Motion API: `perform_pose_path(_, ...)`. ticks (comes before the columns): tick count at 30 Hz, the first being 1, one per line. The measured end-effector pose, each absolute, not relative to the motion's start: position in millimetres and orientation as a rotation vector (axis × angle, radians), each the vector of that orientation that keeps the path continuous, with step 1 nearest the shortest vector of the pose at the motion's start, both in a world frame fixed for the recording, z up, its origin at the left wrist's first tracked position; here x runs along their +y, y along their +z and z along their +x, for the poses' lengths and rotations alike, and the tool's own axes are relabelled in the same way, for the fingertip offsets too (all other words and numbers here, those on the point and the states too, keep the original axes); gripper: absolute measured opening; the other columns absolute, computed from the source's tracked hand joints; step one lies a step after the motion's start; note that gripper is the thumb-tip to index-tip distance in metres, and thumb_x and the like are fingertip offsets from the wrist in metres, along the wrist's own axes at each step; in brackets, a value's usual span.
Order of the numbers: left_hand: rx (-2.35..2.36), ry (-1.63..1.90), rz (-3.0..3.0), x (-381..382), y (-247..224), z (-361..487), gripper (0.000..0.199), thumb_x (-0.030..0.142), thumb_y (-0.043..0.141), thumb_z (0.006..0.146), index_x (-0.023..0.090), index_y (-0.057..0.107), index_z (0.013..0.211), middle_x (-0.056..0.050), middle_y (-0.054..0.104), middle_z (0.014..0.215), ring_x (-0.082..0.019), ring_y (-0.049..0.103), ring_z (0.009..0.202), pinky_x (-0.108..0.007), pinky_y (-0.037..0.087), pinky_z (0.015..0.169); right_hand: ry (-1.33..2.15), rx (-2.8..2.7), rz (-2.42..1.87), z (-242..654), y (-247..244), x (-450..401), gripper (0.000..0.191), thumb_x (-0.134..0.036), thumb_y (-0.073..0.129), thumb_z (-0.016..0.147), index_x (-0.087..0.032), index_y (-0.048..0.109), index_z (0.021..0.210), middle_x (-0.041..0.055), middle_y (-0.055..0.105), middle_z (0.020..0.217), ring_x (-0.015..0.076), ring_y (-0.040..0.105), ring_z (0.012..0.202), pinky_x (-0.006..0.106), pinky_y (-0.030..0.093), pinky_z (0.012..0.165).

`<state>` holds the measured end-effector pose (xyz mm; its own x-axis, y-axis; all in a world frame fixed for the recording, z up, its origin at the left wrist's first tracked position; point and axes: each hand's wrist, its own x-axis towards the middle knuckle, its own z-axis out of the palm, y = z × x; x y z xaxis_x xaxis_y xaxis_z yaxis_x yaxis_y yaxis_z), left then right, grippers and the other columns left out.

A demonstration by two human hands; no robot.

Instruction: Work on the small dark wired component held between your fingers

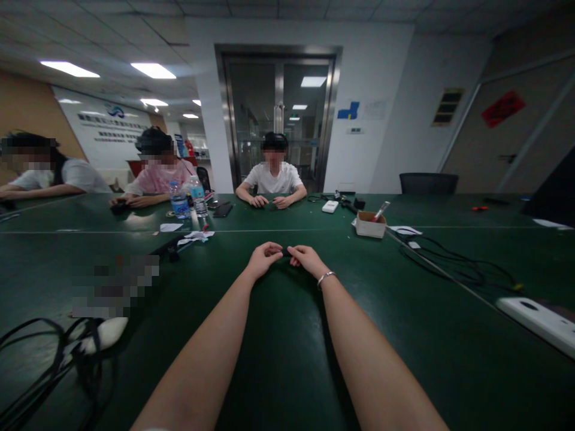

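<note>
A small dark object (285, 252) is held between my two hands above the green table (287, 335), and its details are too small to make out. My left hand (264, 261) pinches its left end with thumb and fingers. At the other end, the fingertips of my right hand (307, 261) close on it, and a silver bracelet (326, 278) circles that wrist. The hands are nearly touching.
Black cables and a white mouse (110, 334) lie at left, bottles (198, 196) and paper scraps further back. A small box (371, 225), more cables and a white power strip (539, 323) are at right. Several people sit across the table.
</note>
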<state>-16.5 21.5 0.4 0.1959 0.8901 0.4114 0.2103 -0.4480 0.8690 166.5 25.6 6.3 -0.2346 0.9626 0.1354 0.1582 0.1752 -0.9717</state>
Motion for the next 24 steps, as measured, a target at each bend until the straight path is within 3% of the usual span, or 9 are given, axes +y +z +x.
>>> perform_pose_path(15,0.983,1.268,1.736,22.7,-0.7,-12.6,0.029,0.028,0.073,0.067,0.015,0.066,0.092,-0.008,0.069,0.089,-0.018,0.063,0.085,-0.035,0.047,0.083,1.102,-1.513,-1.265,166.0,7.0,26.5,0.043,-0.045,0.058,0.086,-0.011,0.062,0.059,0.0034,0.06,0.051,0.0072,0.053,0.044,0.018,0.043,0.049)
perform_pose_path(17,0.968,1.278,1.708,24.2,-1.8,-13.4,0.03,0.029,0.073,0.067,0.015,0.066,0.092,-0.008,0.069,0.09,-0.018,0.063,0.087,-0.036,0.046,0.085,1.123,-1.488,-1.236,164.9,9.0,24.6,0.036,-0.042,0.061,0.084,-0.011,0.062,0.064,0.0023,0.059,0.053,0.0071,0.052,0.043,0.018,0.043,0.047)
perform_pose_path(20,0.964,1.3,1.666,25.6,-2.9,-15.1,0.03,0.03,0.073,0.067,0.015,0.065,0.092,-0.008,0.069,0.093,-0.019,0.063,0.089,-0.036,0.046,0.088,1.154,-1.445,-1.143,164.7,10.2,21.9,0.019,-0.028,0.07,0.078,-0.013,0.063,0.087,-0.0011,0.062,0.06,0.0072,0.054,0.044,0.018,0.044,0.045)
perform_pose_path(24,0.999,1.287,1.675,25.9,-3.6,-16.5,0.032,0.031,0.073,0.066,0.015,0.066,0.093,-0.008,0.069,0.088,-0.018,0.063,0.085,-0.036,0.046,0.085,1.168,-1.457,-1.083,166.4,8.3,21.4,0.023,-0.015,0.073,0.072,-0.013,0.062,0.093,-0.0033,0.06,0.061,0.0069,0.055,0.046,0.018,0.045,0.046)
